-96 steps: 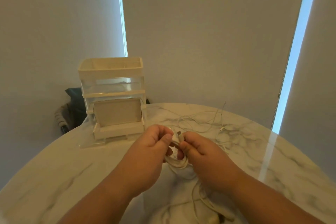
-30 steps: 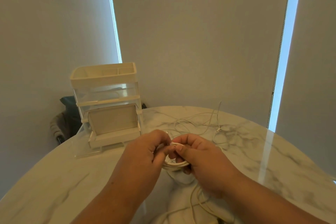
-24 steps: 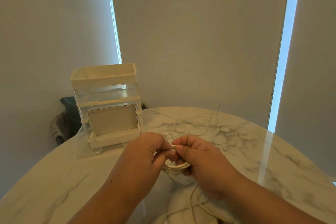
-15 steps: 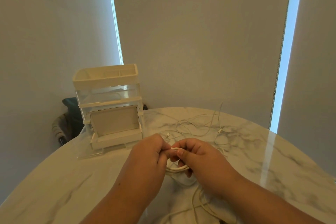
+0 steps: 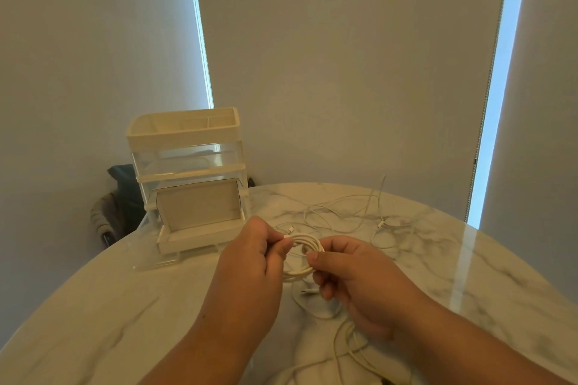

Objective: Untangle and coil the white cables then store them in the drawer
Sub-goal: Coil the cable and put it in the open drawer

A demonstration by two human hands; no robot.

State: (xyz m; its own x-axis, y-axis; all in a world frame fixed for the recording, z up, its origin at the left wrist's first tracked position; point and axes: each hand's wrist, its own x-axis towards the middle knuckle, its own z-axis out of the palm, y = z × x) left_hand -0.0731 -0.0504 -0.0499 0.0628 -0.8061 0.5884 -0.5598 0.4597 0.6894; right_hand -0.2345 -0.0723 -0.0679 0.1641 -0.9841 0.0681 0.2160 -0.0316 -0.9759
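We see a round marble table, glossy white with grey veins. On it stands a boxy drawer unit of cream plastic with clear walls, its lowest drawer pulled out toward us. Both forearms reach in from the bottom edge, and the 2 hands meet just above the tabletop, right of the drawer. The left hand pinches 1 side of the coiled cable between thumb and curled fingers. The right hand pinches the opposite side, thumb on top. The coil is a small ring of several smooth white loops, and a tail runs down toward us. Behind the hands, thin loose cables lie tangled on the marble.
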